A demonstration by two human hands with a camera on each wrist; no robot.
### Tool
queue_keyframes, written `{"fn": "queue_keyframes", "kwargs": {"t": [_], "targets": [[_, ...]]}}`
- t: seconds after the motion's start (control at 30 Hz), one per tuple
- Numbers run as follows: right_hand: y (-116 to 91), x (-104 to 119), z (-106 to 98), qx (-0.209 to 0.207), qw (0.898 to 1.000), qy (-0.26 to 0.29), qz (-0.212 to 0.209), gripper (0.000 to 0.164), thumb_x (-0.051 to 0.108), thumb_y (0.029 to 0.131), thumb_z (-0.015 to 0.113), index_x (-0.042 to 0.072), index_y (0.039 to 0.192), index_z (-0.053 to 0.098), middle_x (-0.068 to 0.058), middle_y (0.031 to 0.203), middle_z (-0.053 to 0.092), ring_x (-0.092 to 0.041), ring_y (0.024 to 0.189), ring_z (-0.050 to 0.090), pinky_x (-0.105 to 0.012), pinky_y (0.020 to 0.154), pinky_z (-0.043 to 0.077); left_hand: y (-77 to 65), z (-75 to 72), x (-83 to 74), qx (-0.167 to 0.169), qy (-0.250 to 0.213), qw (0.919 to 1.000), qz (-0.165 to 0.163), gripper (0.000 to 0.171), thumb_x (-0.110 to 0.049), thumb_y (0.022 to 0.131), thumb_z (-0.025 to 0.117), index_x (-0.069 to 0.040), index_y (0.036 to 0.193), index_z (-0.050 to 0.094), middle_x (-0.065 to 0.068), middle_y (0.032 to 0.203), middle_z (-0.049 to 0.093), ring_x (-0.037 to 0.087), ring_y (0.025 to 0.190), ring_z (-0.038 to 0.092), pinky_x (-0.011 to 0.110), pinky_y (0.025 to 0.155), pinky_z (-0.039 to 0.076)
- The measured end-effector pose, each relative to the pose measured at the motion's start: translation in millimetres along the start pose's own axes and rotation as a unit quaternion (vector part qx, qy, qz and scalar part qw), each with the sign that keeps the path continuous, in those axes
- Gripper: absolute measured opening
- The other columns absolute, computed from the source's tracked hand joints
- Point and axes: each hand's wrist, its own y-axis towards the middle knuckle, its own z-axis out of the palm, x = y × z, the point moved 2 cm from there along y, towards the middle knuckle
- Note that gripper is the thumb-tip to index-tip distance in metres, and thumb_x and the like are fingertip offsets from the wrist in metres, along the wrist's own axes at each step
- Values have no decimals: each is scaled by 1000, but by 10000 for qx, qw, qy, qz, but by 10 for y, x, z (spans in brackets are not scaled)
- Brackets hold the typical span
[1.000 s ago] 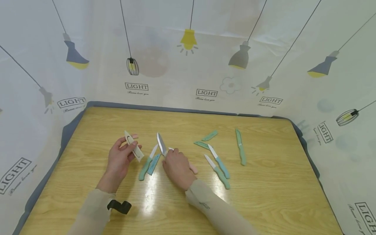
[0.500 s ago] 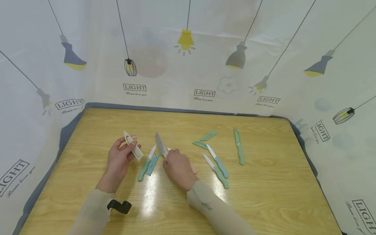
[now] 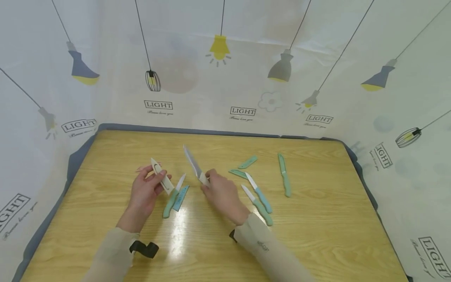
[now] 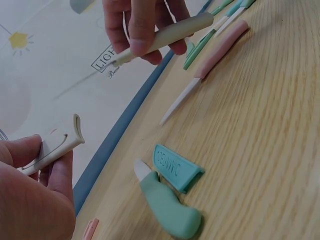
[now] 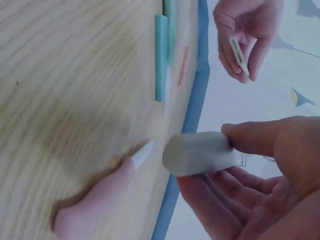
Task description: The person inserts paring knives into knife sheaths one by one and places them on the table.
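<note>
My left hand [image 3: 142, 196] pinches a cream-white knife sheath [image 3: 163, 178] between thumb and fingers, its slotted end facing right. In my right hand [image 3: 225, 197] is a kitchen knife [image 3: 192, 159] with a metal blade, gripped by its cream handle [image 4: 175, 34]; the blade points away and to the left, clear of the table. Between the hands a green-handled knife [image 3: 170, 203] lies beside a blue sheath [image 3: 181, 198]. A pink-handled knife [image 4: 220, 52] lies below my right hand, which hides it in the head view. Beyond my left hand lies a thin pink piece [image 5: 184, 67].
On the right lie a blue-handled knife [image 3: 263, 199], another green-handled knife [image 3: 262, 211] and two green sheaths [image 3: 248, 161]. Farther right is a green knife [image 3: 287, 184] with its blade covered. A printed curtain [image 3: 204, 105] stands behind the wooden table [image 3: 317, 227].
My right hand has raised the knife off the table, and its blade tip has moved farther away. The left hand stays nearly in place with the sheath.
</note>
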Motion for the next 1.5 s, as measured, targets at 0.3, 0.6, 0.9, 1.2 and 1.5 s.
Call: {"fn": "queue_keyframes", "kwargs": {"t": [0.3, 0.6, 0.9, 1.2, 1.5], "targets": [[-53, -89, -143, 90, 9963, 849, -73, 38, 29, 92, 64, 5, 122, 59, -2, 104, 67, -10, 76, 59, -24, 60, 51, -3, 58, 25, 42, 51, 10000, 3, 39, -11, 91, 65, -11, 124, 45, 5, 99, 65, 16, 89, 68, 28, 83, 56], [-169, -287, -200, 680, 9731, 2191, 200, 29, 20, 100, 50, 7, 125, 44, -8, 94, 66, -11, 68, 62, -25, 50, 50, 20, 160, 62, 162, 64, 9998, -71, 38, -9, 92, 64, -8, 125, 46, 4, 91, 66, 18, 88, 69, 28, 81, 57], [-230, -456, -200, 214, 9711, 2347, 380, 35, 38, 104, 37, 8, 117, 50, -9, 81, 60, -15, 54, 51, -27, 47, 47, 57, 416, 112, 361, -136, 9991, -172, 48, -10, 93, 63, -6, 134, 40, 6, 102, 63, 21, 95, 68, 32, 87, 55], [-341, -568, -276, -227, 9644, 2627, 222, 30, 32, 105, 39, 10, 102, 59, -1, 68, 54, -11, 50, 42, -21, 42, 35, 52, 589, 110, 348, -515, 9977, -268, 43, -7, 94, 60, -7, 132, 39, 12, 112, 59, 21, 100, 67, 34, 91, 52], [-479, -628, -323, 91, 9701, 2420, -171, 40, 37, 105, 35, 4, 101, 58, 2, 59, 47, -4, 42, 31, -16, 35, 25, 61, 636, 118, 440, -1038, 9933, -249, 43, -7, 94, 61, -6, 130, 37, 12, 113, 64, 23, 108, 64, 32, 94, 50]]}}
